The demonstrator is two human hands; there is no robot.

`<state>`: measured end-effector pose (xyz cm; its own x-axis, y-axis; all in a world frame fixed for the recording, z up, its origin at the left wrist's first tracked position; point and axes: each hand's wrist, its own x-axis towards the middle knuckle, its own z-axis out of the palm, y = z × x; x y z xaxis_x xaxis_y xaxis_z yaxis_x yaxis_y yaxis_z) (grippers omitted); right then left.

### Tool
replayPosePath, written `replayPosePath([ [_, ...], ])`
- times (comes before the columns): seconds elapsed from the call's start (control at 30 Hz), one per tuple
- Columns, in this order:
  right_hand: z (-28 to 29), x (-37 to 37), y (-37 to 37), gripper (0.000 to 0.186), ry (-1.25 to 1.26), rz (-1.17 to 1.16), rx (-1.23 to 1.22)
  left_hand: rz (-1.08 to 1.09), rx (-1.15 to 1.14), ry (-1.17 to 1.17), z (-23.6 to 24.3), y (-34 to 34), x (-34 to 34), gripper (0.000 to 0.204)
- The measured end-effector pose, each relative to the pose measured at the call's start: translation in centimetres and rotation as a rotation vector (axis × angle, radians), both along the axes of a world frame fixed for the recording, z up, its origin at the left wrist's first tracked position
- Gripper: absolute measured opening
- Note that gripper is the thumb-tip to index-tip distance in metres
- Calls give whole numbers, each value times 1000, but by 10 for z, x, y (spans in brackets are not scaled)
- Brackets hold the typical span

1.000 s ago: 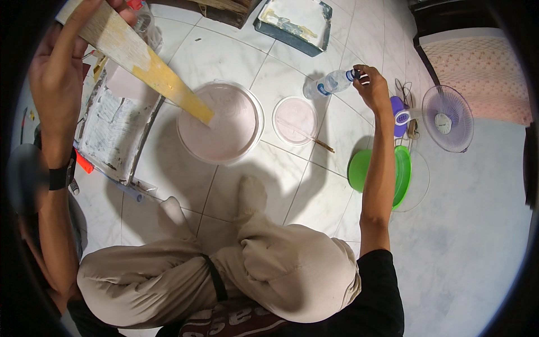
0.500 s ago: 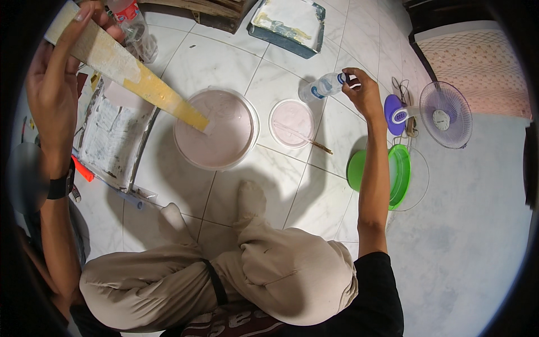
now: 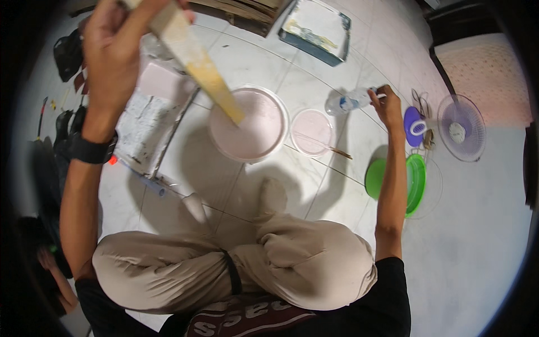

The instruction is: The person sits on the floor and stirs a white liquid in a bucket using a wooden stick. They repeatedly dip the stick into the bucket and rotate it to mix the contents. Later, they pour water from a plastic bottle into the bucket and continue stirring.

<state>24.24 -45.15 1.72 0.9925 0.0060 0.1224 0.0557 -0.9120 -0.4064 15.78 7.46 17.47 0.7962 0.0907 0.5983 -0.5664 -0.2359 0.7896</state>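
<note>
My left hand (image 3: pixel 115 62) grips the upper end of a flat wooden stirring stick (image 3: pixel 196 62), whose yellowish lower end reaches over the large bucket of pale pink paint (image 3: pixel 250 159). Whether its tip touches the paint is hard to tell. Off to the right, my right hand (image 3: pixel 388 109) has its fingers closed at the top of a clear plastic bottle (image 3: pixel 343 104), which is tilted and has a blue label. Between the two stands a smaller tub of pale pink paint (image 3: pixel 306 119), with a thin brown stick (image 3: pixel 341 153) lying across it.
On the left sits a paint-smeared roller tray (image 3: pixel 143 132). A dark square container (image 3: pixel 306 44) stands at the far side. To the right are a green basin (image 3: pixel 415 185) and a purple and white fan (image 3: pixel 457 132). Another person's hand (image 3: pixel 46 258) shows at the lower left.
The view has shifted, so the scene sits farther right. My left hand still holds the stirring stick over the bucket, now more upright. My right hand stays at the bottle's top.
</note>
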Motion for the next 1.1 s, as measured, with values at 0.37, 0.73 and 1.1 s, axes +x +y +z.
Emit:
replayPosePath([
  [0.37, 126, -37, 132, 65, -147, 118, -15, -245, 25, 146, 30, -10, -9, 30],
  [0.73, 237, -30, 300, 33, 32, 619, 1050, -564, -38, 99, 13, -67, 36, 46],
  [1.1, 233, -69, 339, 38, 190, 511, 1236, -576, -43, 551, -31, -90, 20, 37],
])
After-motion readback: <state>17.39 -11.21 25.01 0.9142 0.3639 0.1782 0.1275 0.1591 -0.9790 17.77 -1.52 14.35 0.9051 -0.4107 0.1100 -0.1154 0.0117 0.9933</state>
